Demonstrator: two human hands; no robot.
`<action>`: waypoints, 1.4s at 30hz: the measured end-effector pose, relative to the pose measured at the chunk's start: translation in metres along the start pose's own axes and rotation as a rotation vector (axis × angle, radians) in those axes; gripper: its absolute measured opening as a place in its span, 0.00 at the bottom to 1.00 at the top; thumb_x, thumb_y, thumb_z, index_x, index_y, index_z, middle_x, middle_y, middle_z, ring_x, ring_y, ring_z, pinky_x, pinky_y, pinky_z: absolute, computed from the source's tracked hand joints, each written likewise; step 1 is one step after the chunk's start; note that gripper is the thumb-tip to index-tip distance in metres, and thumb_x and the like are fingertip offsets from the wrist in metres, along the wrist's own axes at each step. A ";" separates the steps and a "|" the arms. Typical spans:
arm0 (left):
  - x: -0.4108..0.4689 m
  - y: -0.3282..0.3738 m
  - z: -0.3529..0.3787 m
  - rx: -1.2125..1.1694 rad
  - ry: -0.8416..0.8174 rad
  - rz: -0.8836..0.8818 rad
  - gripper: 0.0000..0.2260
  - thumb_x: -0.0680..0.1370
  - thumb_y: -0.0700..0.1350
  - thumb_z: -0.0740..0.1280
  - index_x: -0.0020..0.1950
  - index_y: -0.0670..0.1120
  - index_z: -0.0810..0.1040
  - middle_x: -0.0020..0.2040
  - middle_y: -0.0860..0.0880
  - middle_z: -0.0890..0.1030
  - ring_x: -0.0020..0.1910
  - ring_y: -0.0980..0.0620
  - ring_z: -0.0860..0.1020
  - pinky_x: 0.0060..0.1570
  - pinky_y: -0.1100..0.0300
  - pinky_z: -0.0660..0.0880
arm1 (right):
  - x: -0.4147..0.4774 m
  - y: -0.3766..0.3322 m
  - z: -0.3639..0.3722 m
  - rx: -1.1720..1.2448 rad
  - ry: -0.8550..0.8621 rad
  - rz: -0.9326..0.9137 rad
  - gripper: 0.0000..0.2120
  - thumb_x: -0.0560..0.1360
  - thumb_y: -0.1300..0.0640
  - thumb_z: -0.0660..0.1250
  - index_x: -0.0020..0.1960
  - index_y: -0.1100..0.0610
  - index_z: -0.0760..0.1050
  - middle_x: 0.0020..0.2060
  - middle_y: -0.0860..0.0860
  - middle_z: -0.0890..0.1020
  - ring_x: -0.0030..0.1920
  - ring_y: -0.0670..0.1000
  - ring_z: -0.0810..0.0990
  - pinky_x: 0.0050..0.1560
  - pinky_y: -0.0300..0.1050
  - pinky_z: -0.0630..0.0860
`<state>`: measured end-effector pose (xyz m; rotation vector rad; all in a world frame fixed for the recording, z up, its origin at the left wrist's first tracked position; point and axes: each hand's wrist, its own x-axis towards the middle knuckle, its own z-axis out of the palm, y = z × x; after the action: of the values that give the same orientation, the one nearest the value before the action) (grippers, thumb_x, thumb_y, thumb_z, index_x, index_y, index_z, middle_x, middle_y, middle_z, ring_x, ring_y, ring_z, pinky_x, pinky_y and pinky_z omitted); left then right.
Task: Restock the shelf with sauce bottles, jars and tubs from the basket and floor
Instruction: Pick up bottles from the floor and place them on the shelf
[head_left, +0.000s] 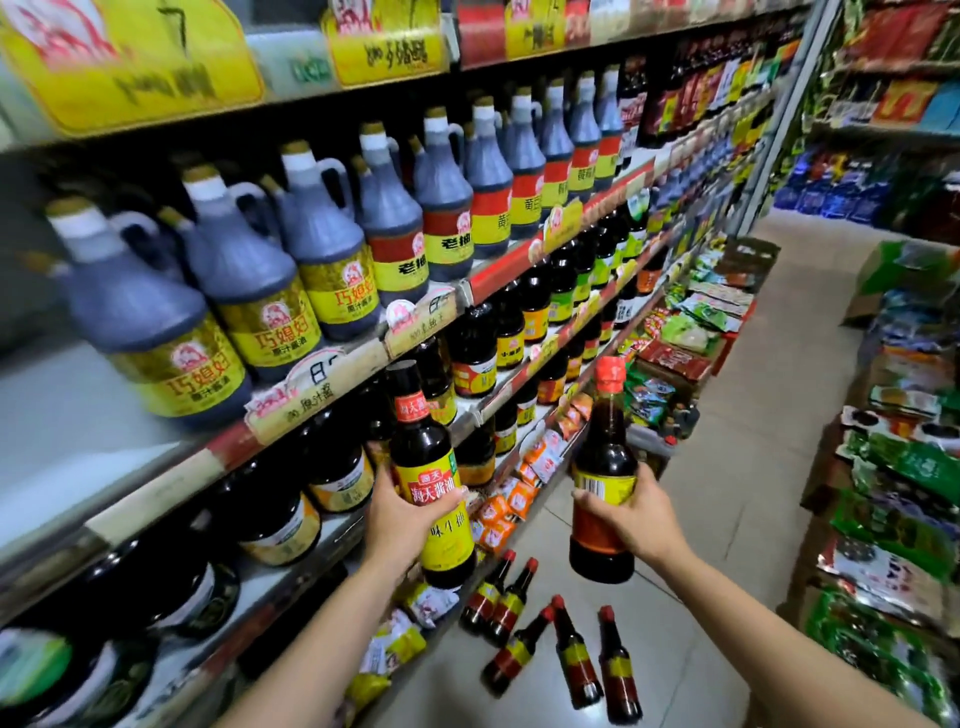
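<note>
Though cluttered, tiled floor (727, 493) with bottles (574, 654)

bottles (558, 644) on floor (727, 519), right of shelf (332, 374)

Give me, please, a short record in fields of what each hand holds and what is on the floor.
left hand: grips a dark-capped bottle, yellow label, cap up
right hand: grips a red-capped bottle, cap up
floor: five small red-capped bottles near the shelf foot
shelf: rows of dark sauce bottles, left of both hands
</note>
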<state>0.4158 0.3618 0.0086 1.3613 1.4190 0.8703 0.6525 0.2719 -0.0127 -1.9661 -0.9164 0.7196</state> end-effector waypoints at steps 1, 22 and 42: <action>-0.004 0.001 -0.002 -0.003 0.023 -0.001 0.36 0.60 0.45 0.80 0.64 0.50 0.67 0.56 0.49 0.78 0.53 0.47 0.78 0.57 0.45 0.74 | 0.001 -0.002 0.000 0.009 -0.019 -0.017 0.30 0.65 0.49 0.76 0.60 0.56 0.66 0.50 0.51 0.75 0.50 0.52 0.75 0.52 0.48 0.74; -0.117 -0.018 -0.125 -0.119 0.562 -0.051 0.26 0.61 0.43 0.79 0.54 0.52 0.71 0.49 0.50 0.80 0.46 0.51 0.79 0.48 0.56 0.74 | -0.052 -0.092 0.096 -0.070 -0.498 -0.422 0.30 0.63 0.47 0.76 0.59 0.57 0.68 0.51 0.53 0.79 0.51 0.53 0.77 0.49 0.43 0.71; -0.164 -0.024 -0.331 -0.228 0.694 0.041 0.19 0.63 0.43 0.78 0.48 0.53 0.74 0.44 0.52 0.82 0.43 0.54 0.81 0.43 0.59 0.76 | -0.181 -0.243 0.249 -0.091 -0.731 -0.685 0.19 0.63 0.47 0.77 0.48 0.50 0.73 0.42 0.49 0.81 0.43 0.48 0.79 0.43 0.42 0.72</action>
<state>0.0821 0.2355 0.1091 0.9488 1.7305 1.5798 0.2813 0.3303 0.1003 -1.2871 -1.9535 0.9917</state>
